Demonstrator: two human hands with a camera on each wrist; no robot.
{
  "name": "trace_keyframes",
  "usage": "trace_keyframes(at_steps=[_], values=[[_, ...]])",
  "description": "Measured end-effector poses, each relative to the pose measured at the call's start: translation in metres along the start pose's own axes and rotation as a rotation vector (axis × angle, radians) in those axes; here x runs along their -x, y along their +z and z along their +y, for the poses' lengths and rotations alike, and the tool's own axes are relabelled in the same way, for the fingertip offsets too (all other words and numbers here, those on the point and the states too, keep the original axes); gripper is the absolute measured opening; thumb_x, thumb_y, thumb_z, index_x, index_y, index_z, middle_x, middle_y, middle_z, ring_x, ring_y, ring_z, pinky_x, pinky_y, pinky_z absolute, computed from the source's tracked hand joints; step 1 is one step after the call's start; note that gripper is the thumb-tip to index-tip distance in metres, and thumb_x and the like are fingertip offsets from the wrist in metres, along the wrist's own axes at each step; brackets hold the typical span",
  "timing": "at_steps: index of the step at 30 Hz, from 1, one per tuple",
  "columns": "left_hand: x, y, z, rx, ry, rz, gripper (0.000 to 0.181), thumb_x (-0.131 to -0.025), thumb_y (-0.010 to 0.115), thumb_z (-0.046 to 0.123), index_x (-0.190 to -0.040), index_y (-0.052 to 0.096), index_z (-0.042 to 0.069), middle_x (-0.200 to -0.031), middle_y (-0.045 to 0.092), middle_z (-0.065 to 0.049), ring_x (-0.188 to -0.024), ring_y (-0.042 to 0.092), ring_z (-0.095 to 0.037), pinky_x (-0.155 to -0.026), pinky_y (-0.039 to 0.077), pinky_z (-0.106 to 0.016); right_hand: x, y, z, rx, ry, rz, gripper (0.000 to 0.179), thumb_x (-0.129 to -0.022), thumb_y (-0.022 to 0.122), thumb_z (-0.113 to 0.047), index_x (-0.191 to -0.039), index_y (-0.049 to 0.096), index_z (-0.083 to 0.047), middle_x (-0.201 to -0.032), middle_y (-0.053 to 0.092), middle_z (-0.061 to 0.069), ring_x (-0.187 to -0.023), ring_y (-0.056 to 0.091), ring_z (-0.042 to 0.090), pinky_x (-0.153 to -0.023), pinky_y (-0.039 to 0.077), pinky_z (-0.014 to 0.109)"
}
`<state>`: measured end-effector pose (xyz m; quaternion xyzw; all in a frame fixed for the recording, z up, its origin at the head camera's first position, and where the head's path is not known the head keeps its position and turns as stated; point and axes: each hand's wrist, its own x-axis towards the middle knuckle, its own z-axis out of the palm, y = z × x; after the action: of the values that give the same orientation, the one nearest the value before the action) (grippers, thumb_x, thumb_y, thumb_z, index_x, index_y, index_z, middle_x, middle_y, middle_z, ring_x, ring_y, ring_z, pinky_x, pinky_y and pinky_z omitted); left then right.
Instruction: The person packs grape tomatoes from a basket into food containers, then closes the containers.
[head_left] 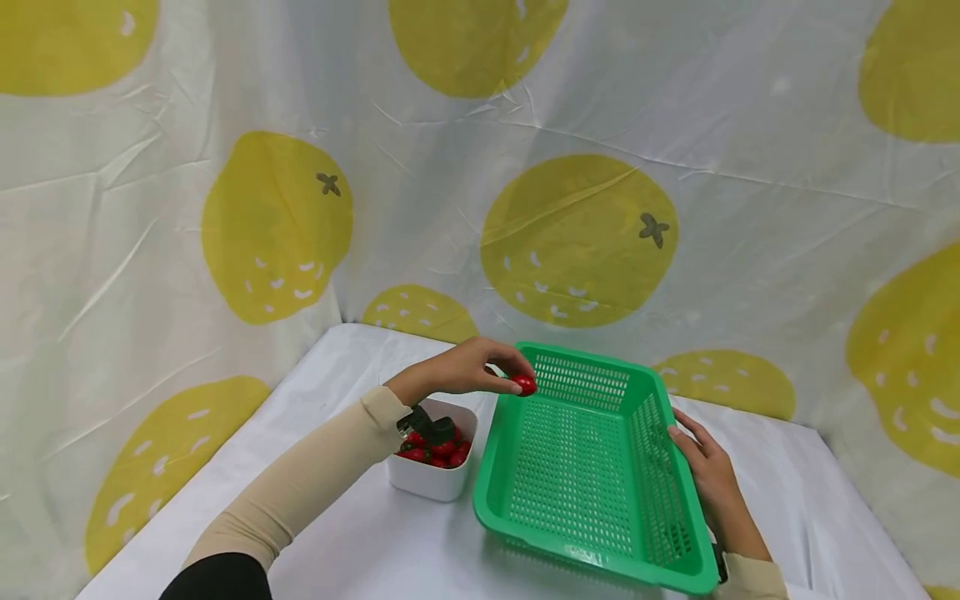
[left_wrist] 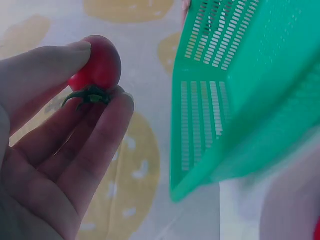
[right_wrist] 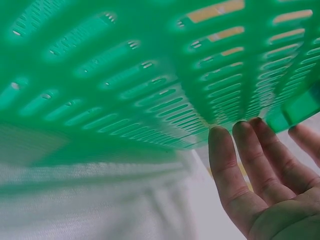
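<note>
My left hand (head_left: 480, 367) pinches a red cherry tomato (head_left: 524, 385) between thumb and fingertips, above the left rim of a green plastic basket (head_left: 570, 467). In the left wrist view, green sepals show on the underside of the tomato (left_wrist: 102, 65). At the basket's right side, my right hand (head_left: 708, 471) grips the rim with its thumb on top. Its fingers (right_wrist: 225, 160) reach against the slotted outer wall in the right wrist view; the thumb is hidden there. No tomato shows inside the basket.
A white square tub (head_left: 427, 483) with several cherry tomatoes (head_left: 442, 454) stands just left of the basket, partly behind the left wrist's camera strap. Both rest over a white-covered table (head_left: 352, 533). A curtain (head_left: 420, 208) printed with yellow fruit hangs behind and at the left.
</note>
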<state>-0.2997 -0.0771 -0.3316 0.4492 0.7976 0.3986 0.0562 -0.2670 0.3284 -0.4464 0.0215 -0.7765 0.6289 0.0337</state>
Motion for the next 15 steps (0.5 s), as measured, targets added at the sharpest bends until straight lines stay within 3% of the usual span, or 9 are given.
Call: trace_keyframes(at_steps=[6,10,15], values=[[0.043,-0.011,-0.005,0.006,-0.066,0.059,0.024,-0.088,0.071,0.018,-0.111,0.068,0.015,-0.103,0.069,0.005,-0.097,0.064,-0.01,-0.083,0.054,-0.026,-0.001,0.001,0.003,0.015,-0.016,0.0,0.062,-0.098,0.051,-0.04,-0.152,0.029,-0.02,-0.105,0.061,-0.024,-0.085,0.066,0.007,-0.067,0.057,0.033],[0.069,-0.01,-0.012,-0.012,-0.117,0.057,0.023,-0.086,0.072,0.019,-0.108,0.069,0.013,-0.099,0.07,0.003,-0.091,0.067,-0.011,-0.081,0.055,-0.024,-0.001,0.003,0.004,0.003,-0.012,-0.007,0.062,-0.098,0.051,-0.04,-0.152,0.03,-0.02,-0.104,0.061,-0.024,-0.084,0.066,0.008,-0.067,0.057,0.033],[0.092,-0.01,-0.021,-0.034,-0.169,0.063,0.022,-0.086,0.073,0.021,-0.105,0.07,0.012,-0.096,0.071,0.002,-0.088,0.068,-0.012,-0.084,0.054,-0.027,0.0,0.001,0.004,-0.018,-0.021,-0.006,0.061,-0.098,0.051,-0.038,-0.152,0.03,-0.019,-0.103,0.063,-0.022,-0.081,0.067,0.009,-0.065,0.057,0.033]])
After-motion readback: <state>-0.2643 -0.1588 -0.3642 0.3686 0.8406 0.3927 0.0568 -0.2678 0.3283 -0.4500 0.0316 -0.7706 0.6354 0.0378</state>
